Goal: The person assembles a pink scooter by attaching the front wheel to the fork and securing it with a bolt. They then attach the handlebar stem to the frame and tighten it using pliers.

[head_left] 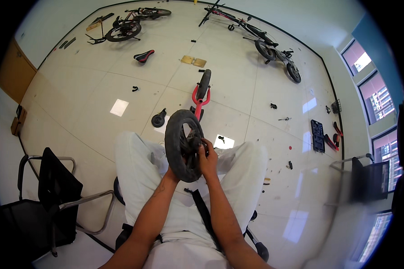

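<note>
Both forearms rise from your lap. Left hand (173, 172) cups the small black wheel (182, 144) from beneath, fingers hidden behind the tyre; right hand (208, 158) has fingers clenched on the hub (194, 142). Wheel stands upright above your knees, held off the floor. Steady the rim while you work the hub squarely. Beyond: red fork with wheel (202, 92) mid-floor, bicycle (260, 42) toward the far wall.
</note>
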Motion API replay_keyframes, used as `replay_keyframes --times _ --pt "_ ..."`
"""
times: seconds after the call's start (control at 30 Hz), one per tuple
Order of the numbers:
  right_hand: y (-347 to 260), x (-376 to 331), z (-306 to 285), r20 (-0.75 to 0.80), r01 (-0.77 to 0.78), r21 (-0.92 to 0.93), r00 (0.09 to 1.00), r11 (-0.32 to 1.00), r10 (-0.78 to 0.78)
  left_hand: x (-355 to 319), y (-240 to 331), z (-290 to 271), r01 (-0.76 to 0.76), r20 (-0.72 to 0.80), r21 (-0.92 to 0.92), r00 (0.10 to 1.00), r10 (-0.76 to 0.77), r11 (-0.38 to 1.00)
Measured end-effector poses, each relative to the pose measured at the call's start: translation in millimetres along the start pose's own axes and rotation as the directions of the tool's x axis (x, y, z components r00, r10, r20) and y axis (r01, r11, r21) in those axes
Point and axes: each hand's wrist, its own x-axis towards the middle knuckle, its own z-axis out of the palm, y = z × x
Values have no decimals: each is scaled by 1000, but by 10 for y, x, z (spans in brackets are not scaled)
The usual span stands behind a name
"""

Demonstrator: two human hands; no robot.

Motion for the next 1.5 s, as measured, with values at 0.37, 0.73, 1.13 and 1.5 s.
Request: replay_keyframes --times 0.37,0.73,1.13,1.5 --pt "16 42 -130 43 -42 97 998 994 38 -25 -62 -113 -26 87 177 996 11 984" --pt "65 17 -29 -58 70 61 996 996 -66 -20 71 -31 95 10 -48 995 -94 994" --pt "-54 -4 -125 -7 4 -15 1000 1000 -4 41 -31 -146 214 23 -376 975 -222 902" --pt "-29 -7 -150 2 46 -148 999 988 -46 -20 150 69 134 -48 -344 986 -160 929"
